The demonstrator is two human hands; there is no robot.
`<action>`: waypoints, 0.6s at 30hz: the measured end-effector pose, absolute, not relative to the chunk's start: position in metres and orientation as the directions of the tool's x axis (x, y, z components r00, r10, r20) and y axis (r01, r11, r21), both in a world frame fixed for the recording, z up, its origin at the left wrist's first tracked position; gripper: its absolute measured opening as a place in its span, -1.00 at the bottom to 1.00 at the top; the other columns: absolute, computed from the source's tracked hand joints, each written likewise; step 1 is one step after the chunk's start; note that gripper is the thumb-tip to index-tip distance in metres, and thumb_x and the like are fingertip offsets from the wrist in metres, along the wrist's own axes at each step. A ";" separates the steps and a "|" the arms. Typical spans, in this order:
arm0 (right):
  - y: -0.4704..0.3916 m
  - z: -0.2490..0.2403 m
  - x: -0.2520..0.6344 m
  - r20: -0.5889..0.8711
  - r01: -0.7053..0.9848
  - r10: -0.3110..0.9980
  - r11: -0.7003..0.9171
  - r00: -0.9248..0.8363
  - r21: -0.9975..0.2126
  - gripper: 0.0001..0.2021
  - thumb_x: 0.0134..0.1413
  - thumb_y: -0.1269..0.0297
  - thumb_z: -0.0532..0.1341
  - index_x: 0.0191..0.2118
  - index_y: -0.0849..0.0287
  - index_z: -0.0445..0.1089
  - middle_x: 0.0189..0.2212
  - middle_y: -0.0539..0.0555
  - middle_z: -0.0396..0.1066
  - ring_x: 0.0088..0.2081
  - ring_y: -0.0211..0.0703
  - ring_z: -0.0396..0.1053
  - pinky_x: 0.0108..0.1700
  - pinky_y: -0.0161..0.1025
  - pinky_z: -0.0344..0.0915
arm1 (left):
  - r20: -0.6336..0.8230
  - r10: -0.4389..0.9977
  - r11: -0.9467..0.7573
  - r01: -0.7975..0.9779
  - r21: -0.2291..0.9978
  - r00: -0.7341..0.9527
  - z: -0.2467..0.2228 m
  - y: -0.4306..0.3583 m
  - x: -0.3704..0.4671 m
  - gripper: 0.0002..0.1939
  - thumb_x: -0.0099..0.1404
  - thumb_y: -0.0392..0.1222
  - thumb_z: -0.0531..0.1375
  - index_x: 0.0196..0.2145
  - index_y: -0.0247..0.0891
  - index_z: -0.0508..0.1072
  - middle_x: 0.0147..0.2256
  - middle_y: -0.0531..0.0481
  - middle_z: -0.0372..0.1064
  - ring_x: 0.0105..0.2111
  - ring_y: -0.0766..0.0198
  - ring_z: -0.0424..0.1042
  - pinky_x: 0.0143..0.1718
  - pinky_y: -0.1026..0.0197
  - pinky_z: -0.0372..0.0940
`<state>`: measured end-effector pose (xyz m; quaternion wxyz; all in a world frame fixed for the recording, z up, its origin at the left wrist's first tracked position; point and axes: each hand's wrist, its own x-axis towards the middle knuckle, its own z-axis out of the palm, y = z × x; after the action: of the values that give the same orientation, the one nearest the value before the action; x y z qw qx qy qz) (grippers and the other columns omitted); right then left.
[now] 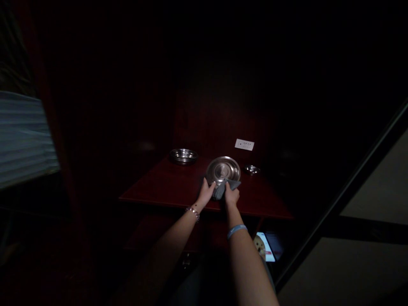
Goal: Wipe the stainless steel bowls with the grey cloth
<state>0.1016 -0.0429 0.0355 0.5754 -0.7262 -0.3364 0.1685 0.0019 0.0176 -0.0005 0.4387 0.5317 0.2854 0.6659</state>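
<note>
A round, shallow stainless steel plate (223, 169) is tilted up between my hands, above the dark red shelf (165, 187). My left hand (206, 192) grips its lower left rim, thumb on the inner side. With my right hand (231, 195) I press a grey cloth (219, 191) against the lower right rim, the thumb on top of the fabric. Behind and left of the plate, a small stack of steel plates (184, 155) rests on the shelf. On the right side lies a smaller steel bowl (252, 169). The fingers under the plate are hidden.
A white socket panel (244, 145) is fixed on the back wall. Below the shelf's front edge at right, a lit screen (265, 247) shows. A pale ridged surface (25, 136) stands at far left. Much of the surroundings is dark.
</note>
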 end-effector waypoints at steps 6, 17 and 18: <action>-0.042 0.037 0.102 0.110 0.282 0.686 -0.144 0.720 -0.949 -0.61 0.06 0.06 0.22 -0.18 0.31 0.52 -0.25 0.30 0.53 -0.14 0.05 0.49 -0.19 -0.24 0.37 | 0.393 0.915 -0.402 -0.334 0.853 -0.097 0.006 0.013 0.000 -0.62 0.27 -0.09 0.13 0.01 -0.25 0.21 -0.04 -0.20 0.41 -0.07 0.19 0.44 0.01 0.11 0.29; -0.038 0.033 0.106 0.082 0.255 0.677 -0.160 0.731 -0.954 -0.55 0.09 0.04 0.18 -0.11 0.35 0.50 -0.16 0.35 0.49 -0.08 0.09 0.46 -0.14 -0.23 0.35 | 0.362 0.931 -0.321 -0.363 0.875 0.047 0.006 0.010 0.002 -0.48 0.19 -0.11 0.23 0.05 -0.29 0.18 -0.01 -0.26 0.40 -0.05 0.15 0.44 0.04 0.05 0.28; -0.037 0.032 0.107 0.076 0.246 0.672 -0.161 0.737 -0.956 -0.55 0.09 0.04 0.18 -0.11 0.36 0.50 -0.16 0.36 0.49 -0.08 0.08 0.47 -0.15 -0.24 0.35 | 0.368 0.927 -0.323 -0.345 0.881 0.070 0.005 0.010 0.003 -0.45 0.16 -0.12 0.25 0.05 -0.31 0.18 0.01 -0.28 0.38 -0.03 0.13 0.43 0.06 0.04 0.26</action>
<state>0.1065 -0.0369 0.0324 0.5683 -0.7384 -0.3108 0.1875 0.0026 0.0105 0.0052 0.5110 0.5234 0.2779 0.6226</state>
